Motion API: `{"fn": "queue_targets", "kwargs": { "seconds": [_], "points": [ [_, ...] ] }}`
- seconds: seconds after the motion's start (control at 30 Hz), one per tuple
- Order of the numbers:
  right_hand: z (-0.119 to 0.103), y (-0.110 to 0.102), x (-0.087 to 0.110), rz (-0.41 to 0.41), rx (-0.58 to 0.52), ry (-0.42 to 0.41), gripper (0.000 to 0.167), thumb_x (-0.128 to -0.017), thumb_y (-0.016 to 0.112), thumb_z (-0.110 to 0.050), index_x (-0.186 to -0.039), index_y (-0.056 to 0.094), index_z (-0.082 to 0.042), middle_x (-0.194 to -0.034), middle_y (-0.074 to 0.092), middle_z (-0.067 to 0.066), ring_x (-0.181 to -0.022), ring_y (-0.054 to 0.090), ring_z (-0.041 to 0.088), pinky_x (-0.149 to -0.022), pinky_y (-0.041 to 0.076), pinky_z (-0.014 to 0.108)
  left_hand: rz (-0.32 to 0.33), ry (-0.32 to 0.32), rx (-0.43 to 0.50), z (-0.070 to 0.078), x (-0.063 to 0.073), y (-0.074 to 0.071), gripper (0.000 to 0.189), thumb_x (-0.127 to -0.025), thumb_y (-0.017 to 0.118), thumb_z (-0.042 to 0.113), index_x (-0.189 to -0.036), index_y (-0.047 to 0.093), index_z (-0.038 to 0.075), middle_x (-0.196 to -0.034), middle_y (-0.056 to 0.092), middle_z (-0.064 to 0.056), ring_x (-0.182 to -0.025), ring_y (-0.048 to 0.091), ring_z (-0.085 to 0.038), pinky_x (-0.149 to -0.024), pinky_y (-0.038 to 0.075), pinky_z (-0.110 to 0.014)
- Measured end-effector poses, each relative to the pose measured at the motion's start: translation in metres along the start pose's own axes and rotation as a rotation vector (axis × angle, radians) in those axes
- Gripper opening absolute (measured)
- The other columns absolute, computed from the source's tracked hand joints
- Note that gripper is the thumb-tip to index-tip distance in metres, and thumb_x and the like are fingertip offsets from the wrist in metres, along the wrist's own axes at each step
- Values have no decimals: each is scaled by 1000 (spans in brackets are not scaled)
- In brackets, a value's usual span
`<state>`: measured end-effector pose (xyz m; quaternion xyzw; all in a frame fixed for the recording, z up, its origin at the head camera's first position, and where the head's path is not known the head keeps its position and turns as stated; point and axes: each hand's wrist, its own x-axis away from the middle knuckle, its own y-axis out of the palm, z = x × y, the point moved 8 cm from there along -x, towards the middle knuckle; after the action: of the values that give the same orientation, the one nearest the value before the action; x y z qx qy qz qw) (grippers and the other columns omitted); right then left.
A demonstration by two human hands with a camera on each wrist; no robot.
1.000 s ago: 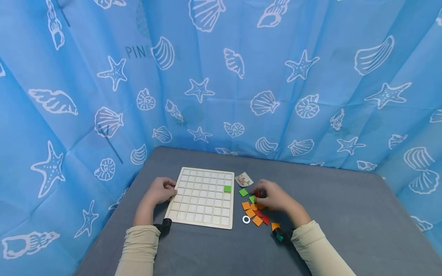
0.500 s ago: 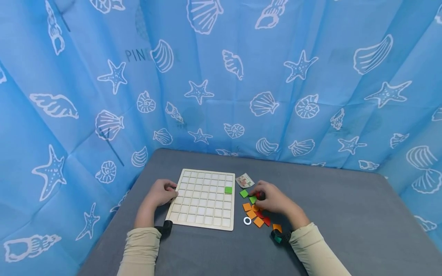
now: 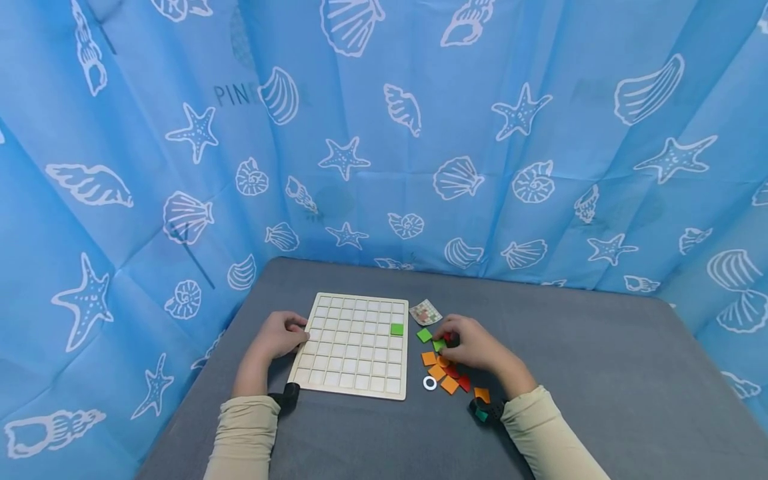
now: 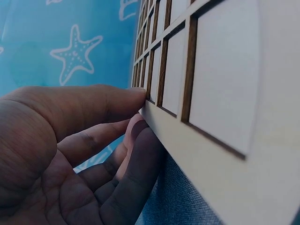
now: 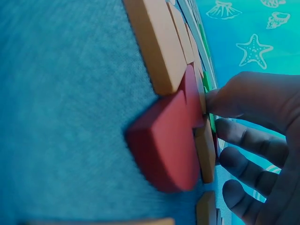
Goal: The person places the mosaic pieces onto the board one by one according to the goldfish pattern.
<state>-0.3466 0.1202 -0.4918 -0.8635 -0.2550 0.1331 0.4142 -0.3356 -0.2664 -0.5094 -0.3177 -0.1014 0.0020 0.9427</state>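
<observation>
Board (image 3: 351, 343) lies on the worktop (image 3: 360, 440), its left edge pinched by the left hand (image 3: 279, 335), while the right hand (image 3: 471, 341), just shifted slightly leftward, pinches loose green tile (image 3: 439, 345) beside the board, so its picking-up seems started, not finished.

We look down on a grey desk (image 3: 360, 440) with a blue curtain (image 3: 372, 200) of white shells and starfish behind it. The left grip (image 3: 282, 333) holds the left edge of a pale grid board (image 3: 349, 365), where one green tile (image 3: 397, 329) sits in the rightmost column, toward the far end. Just beyond the board's right edge we find a small pattern card (image 3: 425, 312). The right grip (image 3: 468, 341) pinches a second green tile (image 3: 439, 345) beside loose orange tiles (image 3: 449, 385) and red pieces (image 3: 464, 383). We spot a white ring (image 3: 425, 383) near them.
</observation>
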Motion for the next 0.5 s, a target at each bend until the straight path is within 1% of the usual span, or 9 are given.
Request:
{"fn": "queue_targets", "kwargs": {
  "seconds": [0.2, 0.4, 0.5],
  "points": [
    [-5, -1, 0, -10, 18, -10, 18, -89, 82, -10, -106, 81, -8, -106, 70, 4, -87, 58, 15, -76, 51, 31, 2, 2, -3, 1, 1, 0, 35, -94, 72, 8, -126, 68, -6, -95, 70, -16, -74, 68, -21, -66, 56, -36],
    [-5, 2, -1, -25, 2, 1, 18, -89, 81, -9, -107, 82, -7, -101, 69, 3, -79, 55, 13, -68, 48, 26, 8, 4, -9, 0, 2, 0, 35, -94, 72, 8, -126, 68, -6, -94, 69, -15, -74, 67, -21, -65, 56, -35],
    [-6, 2, 0, -31, -3, -10, 18, -89, 81, -9, -107, 81, -6, -100, 69, 4, -76, 54, 12, -66, 48, 26, 10, -1, -2, 1, 2, 0, 35, -94, 72, 7, -127, 68, -6, -92, 68, -14, -73, 66, -21, -64, 55, -34]
  ]
}}
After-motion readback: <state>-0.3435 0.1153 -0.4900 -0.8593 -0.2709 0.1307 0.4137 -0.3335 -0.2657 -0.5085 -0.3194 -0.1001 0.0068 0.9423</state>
